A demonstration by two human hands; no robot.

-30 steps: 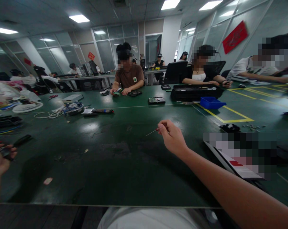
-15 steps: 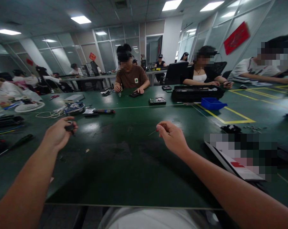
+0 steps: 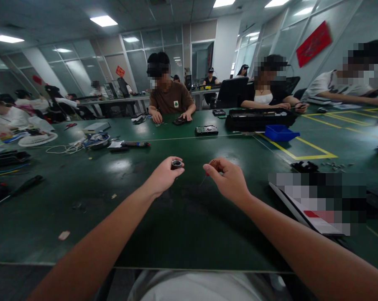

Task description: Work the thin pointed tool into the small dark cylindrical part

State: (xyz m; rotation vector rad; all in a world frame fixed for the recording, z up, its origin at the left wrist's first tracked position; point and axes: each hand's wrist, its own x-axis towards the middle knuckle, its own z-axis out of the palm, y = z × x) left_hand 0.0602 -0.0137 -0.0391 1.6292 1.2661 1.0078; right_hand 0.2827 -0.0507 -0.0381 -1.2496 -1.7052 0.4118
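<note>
My left hand is closed around a small black cylinder with a silver rim, whose round end faces up. A short gap to the right, my right hand pinches a thin screwdriver. Its slim metal shaft points down and left, and a bit of red shows at the fingertips; the rest of the handle is hidden in the palm. Both hands are above the green tabletop, apart from each other.
Farther back lie a hard drive, a dark pen-like tool and a blue tray. Small metal parts are scattered at right. A long screwdriver lies at left. Co-workers sit across the table, one in a brown shirt.
My left hand has swung right from the table's left side, carrying the black cylinder close to my right hand. The screwdriver's shaft now tilts more steeply downward.
</note>
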